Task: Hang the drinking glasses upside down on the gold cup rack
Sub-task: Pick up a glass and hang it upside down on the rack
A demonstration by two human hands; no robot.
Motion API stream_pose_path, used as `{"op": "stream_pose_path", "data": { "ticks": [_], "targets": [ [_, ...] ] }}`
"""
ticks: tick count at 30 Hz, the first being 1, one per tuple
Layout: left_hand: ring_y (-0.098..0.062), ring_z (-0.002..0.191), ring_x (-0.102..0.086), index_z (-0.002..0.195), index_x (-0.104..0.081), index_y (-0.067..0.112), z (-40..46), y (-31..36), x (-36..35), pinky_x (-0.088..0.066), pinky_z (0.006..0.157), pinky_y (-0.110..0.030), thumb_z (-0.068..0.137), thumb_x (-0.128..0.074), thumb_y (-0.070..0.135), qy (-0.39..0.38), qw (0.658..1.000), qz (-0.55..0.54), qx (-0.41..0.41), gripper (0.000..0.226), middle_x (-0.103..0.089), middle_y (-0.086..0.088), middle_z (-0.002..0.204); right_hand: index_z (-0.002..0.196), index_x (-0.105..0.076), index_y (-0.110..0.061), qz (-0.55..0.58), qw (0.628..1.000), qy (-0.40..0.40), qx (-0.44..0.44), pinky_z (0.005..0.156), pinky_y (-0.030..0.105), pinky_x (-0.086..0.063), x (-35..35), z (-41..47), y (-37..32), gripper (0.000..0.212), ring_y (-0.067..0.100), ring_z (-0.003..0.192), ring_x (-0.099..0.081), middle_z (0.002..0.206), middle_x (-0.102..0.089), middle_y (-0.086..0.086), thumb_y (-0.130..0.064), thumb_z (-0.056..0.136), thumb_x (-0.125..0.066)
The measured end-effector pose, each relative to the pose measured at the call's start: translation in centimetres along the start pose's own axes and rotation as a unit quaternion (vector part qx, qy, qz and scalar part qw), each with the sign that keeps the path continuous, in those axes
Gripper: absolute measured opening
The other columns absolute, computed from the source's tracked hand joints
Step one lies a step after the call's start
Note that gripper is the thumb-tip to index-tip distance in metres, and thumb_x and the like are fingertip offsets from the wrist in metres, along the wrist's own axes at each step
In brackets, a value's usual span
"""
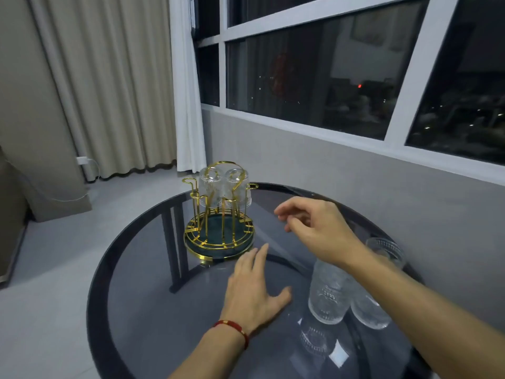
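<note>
Head view: my left hand point(252, 291) flat on the desk point(142, 269), right hand point(314, 228) above, fingers point(284, 212) apart, empty, near gold cup rack point(221, 214).

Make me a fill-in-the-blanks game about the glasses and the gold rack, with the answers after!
1. The glasses hanging on the gold cup rack number ____.
2. The red string bracelet is on the ____ wrist.
3. The left hand rests flat on the glass ____.
4. The right hand, above the table, holds ____.

Answers: two; left; table; nothing
</note>
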State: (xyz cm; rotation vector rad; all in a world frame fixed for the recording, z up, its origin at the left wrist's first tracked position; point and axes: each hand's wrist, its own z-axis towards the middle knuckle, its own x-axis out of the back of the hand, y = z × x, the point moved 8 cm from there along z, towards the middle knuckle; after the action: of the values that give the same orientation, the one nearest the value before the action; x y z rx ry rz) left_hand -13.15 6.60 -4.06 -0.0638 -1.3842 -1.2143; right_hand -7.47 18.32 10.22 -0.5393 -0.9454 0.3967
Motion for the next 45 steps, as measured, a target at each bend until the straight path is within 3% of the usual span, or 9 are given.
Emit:
{"op": "stream_pose_path", "data": {
  "ticks": [3, 9, 15, 24, 28, 30, 37, 41, 45],
  "targets": [
    [-0.007, 0.149, -0.023, 0.160, -0.014, 0.034, -0.7, 2.3, -1.8, -0.024, 0.117, -0.026, 0.073, -0.071, 0.066, -0.079, 0.980, -0.182, 0.001, 0.109, -0.026, 0.008, 0.164, 0.102, -0.079, -0.018, 0.031, 0.991, 0.126, -0.024, 0.077, 0.037, -0.063, 3.3, -2.8, 0.9, 0.021, 0.013, 0.073, -0.077, 0.088, -0.080, -0.004, -0.006, 0.098, -0.062],
    [-0.009, 0.137, -0.044, 0.159, -0.016, 0.033, -0.9, 5.2, -4.4, -0.042, 0.110, -0.031, 0.074, -0.080, 0.056, -0.099, 0.973, -0.209, 0.010, 0.109, -0.045, 0.007, 0.152, 0.104, -0.071, -0.010, 0.292, 0.875, 0.361, -0.137, 0.056, 0.022, -0.056, 7.5, -11.5, 4.8, 0.015, 0.012, 0.060, -0.071, 0.078, -0.078, -0.001, -0.009, 0.093, -0.060],
    [0.022, 0.106, -0.052, 0.131, -0.035, 0.056, -0.1, 7.0, -5.9, -0.038, 0.080, 0.002, 0.071, -0.084, 0.051, -0.086, 0.969, -0.232, 0.004, 0.077, -0.057, 0.045, 0.112, 0.098, -0.071, -0.018, 0.286, 0.887, 0.315, -0.179, 0.059, 0.025, -0.056, 5.6, -14.1, 6.9, 0.022, 0.020, 0.066, -0.072, 0.084, -0.077, 0.004, 0.001, 0.098, -0.059],
    [0.023, 0.094, -0.055, 0.114, -0.058, 0.036, 0.3, 3.4, -2.2, -0.043, 0.069, 0.000, 0.055, -0.087, 0.065, 0.040, 0.965, -0.247, 0.081, 0.072, -0.065, 0.023, 0.102, 0.097, -0.076, -0.016, 0.325, 0.900, 0.224, -0.187, 0.064, 0.028, -0.063, 2.5, -13.2, 7.1, 0.023, 0.016, 0.073, -0.074, 0.089, -0.079, 0.003, 0.001, 0.098, -0.059],
    [0.004, 0.095, -0.066, 0.111, -0.056, 0.035, -0.7, -0.5, 1.6, -0.053, 0.079, -0.016, 0.056, -0.087, 0.065, 0.114, 0.947, -0.273, 0.128, 0.070, -0.069, 0.014, 0.108, 0.099, -0.075, -0.027, 0.292, 0.908, 0.159, -0.254, 0.073, 0.035, -0.065, -2.8, -12.5, 7.8, 0.021, 0.014, 0.082, -0.075, 0.099, -0.076, 0.003, -0.009, 0.099, -0.064],
    [-0.006, 0.100, -0.068, 0.112, -0.058, 0.031, -1.1, -2.2, 3.2, -0.055, 0.086, -0.027, 0.059, -0.088, 0.062, 0.138, 0.933, -0.301, 0.140, 0.068, -0.072, 0.010, 0.109, 0.110, -0.071, -0.023, 0.322, 0.881, 0.119, -0.326, 0.082, 0.041, -0.063, -6.2, -12.0, 8.3, 0.014, 0.018, 0.092, -0.073, 0.113, -0.073, 0.007, -0.015, 0.102, -0.061],
    [-0.003, 0.092, -0.073, 0.109, -0.064, 0.024, -1.2, -4.2, 4.8, -0.056, 0.075, -0.017, 0.062, -0.091, 0.055, 0.161, 0.885, -0.415, 0.135, 0.062, -0.076, 0.019, 0.100, 0.140, -0.066, -0.024, 0.582, 0.727, -0.059, -0.358, 0.103, 0.055, -0.051, -14.0, -8.7, 5.7, 0.040, 0.044, 0.125, -0.068, 0.133, -0.075, 0.013, -0.038, 0.104, -0.054],
    [-0.007, 0.113, -0.064, 0.118, -0.065, 0.037, -0.2, -5.6, 4.7, -0.053, 0.097, -0.037, 0.075, -0.049, 0.090, 0.104, 0.902, -0.390, 0.151, 0.070, -0.070, 0.010, 0.119, 0.131, -0.067, -0.006, 0.551, 0.775, 0.018, -0.309, 0.084, 0.046, -0.065, -10.9, -6.0, 5.1, 0.042, 0.033, 0.110, -0.077, 0.124, -0.078, 0.016, -0.030, 0.097, -0.063],
    [-0.023, 0.144, -0.037, 0.143, -0.053, 0.025, 0.3, -8.7, 5.1, -0.032, 0.116, -0.044, 0.102, -0.021, 0.059, 0.090, 0.983, -0.112, 0.112, 0.062, -0.049, -0.002, 0.152, 0.125, -0.070, -0.015, 0.413, 0.876, 0.073, -0.239, 0.077, 0.036, -0.065, -6.2, -2.0, 3.1, 0.051, 0.028, 0.110, -0.076, 0.127, -0.072, 0.012, -0.040, 0.080, -0.073]
  ]
}}
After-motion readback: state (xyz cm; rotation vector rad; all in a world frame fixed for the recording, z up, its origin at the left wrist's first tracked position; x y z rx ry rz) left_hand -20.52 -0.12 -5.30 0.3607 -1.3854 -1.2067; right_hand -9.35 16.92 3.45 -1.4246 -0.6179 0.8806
